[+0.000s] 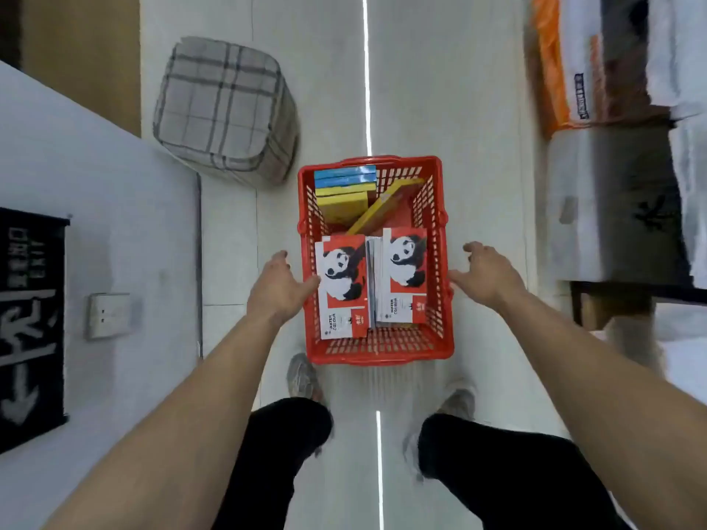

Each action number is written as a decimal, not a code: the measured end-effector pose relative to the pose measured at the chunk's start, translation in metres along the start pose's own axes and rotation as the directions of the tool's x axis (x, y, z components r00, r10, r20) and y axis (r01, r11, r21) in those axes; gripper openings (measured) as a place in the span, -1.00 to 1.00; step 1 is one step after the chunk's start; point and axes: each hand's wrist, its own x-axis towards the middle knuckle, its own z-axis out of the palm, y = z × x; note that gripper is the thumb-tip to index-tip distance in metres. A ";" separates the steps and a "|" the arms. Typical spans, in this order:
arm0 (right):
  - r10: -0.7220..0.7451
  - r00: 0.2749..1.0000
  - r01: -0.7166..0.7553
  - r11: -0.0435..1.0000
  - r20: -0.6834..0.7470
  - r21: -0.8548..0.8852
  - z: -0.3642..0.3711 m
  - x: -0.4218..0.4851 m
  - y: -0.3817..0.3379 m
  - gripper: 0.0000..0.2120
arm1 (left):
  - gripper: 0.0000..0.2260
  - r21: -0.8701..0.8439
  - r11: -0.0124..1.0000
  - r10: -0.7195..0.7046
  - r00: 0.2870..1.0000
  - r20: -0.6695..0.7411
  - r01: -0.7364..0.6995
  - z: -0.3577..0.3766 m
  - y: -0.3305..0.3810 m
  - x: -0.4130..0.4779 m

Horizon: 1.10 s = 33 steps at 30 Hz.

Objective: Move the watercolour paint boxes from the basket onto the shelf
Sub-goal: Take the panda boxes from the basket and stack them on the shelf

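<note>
Paint boxes sit in a red slotted plastic basket [377, 344] on the pale tiled floor [329, 89]: two red-and-white watercolour boxes with panda covers face up at the near end, the left panda box [342, 286] and the right panda box [404, 275], with a stack of thinner edges showing between them, too blurred to count. At the far end lie two blue boxes [344, 177] stacked on one yellow box [340, 204], and one more yellow box [384, 204] leans diagonally. The left hand [279, 288] is spread wide, its thumb touching the left panda box's edge. The right hand [487, 275] is spread wide beside the basket's right rim, holding nothing. One grey plaid cushion [225, 109] sits beyond the basket, to its left.
</note>
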 end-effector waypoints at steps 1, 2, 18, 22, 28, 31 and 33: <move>0.018 1.000 -0.017 0.997 -0.019 0.070 0.014 0.018 0.008 -0.19 | -0.11 -0.054 0.998 -0.015 1.000 -0.016 0.015 0.018 -0.006 0.017; 0.043 0.999 -0.039 0.991 -0.028 0.130 0.025 0.035 0.015 -0.19 | -0.12 -0.102 0.994 -0.046 0.999 -0.019 0.044 0.032 -0.012 0.034; -0.039 0.991 0.087 0.907 -0.124 0.411 0.094 0.094 0.040 -0.74 | -0.78 -0.402 0.915 -0.022 0.994 -0.109 -0.024 0.105 -0.034 0.089; -0.027 0.983 0.101 0.906 -0.183 0.412 0.038 0.019 0.023 -0.80 | -0.83 -0.401 0.913 0.021 0.991 -0.131 -0.072 0.050 -0.015 0.029; -0.035 0.967 0.134 0.911 -0.251 0.390 -0.110 -0.134 -0.045 -0.83 | -0.83 -0.418 0.900 0.075 0.990 -0.123 -0.121 -0.107 0.045 -0.087; -0.040 0.957 0.144 0.925 -0.287 0.353 -0.187 -0.204 -0.090 -0.80 | -0.87 -0.414 0.896 0.125 0.986 -0.114 -0.162 -0.201 0.078 -0.136; -0.027 0.948 0.145 0.925 -0.318 0.352 -0.229 -0.235 -0.118 -0.77 | -0.86 -0.379 0.900 0.176 0.974 -0.141 -0.217 -0.259 0.102 -0.154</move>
